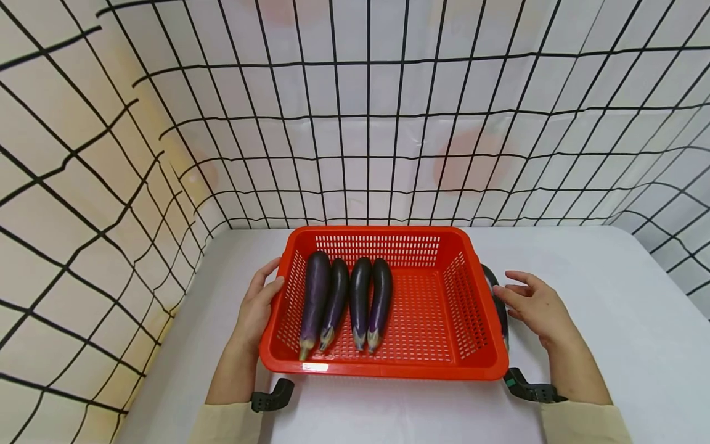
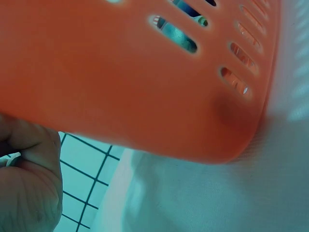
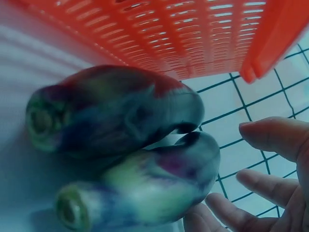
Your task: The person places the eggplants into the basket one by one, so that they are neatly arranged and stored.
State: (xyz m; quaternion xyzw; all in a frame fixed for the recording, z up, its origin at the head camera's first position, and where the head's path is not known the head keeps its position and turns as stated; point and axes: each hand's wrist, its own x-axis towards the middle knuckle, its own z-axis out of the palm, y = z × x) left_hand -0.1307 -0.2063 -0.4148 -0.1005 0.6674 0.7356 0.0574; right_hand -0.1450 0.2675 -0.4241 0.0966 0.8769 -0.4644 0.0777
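Note:
A red slotted plastic basket (image 1: 421, 314) holds several dark purple eggplants (image 1: 360, 302), lying side by side in its left half with their stem ends toward the front. My left hand (image 1: 257, 308) grips the basket's left rim; in the left wrist view part of this hand (image 2: 31, 179) shows beside the outer wall. Just outside the right wall lie two more eggplants (image 3: 120, 111), largely hidden by the basket in the head view. Beside them is my right hand (image 1: 535, 308), its fingers spread and the lower fingertips right at the nearer eggplant (image 3: 159, 179).
A white tabletop (image 1: 388, 410) carries the basket. Black wire mesh (image 1: 368, 117) rises along the back and left, with more at the right. Each wrist wears a dark band with a camera mount (image 1: 272, 394).

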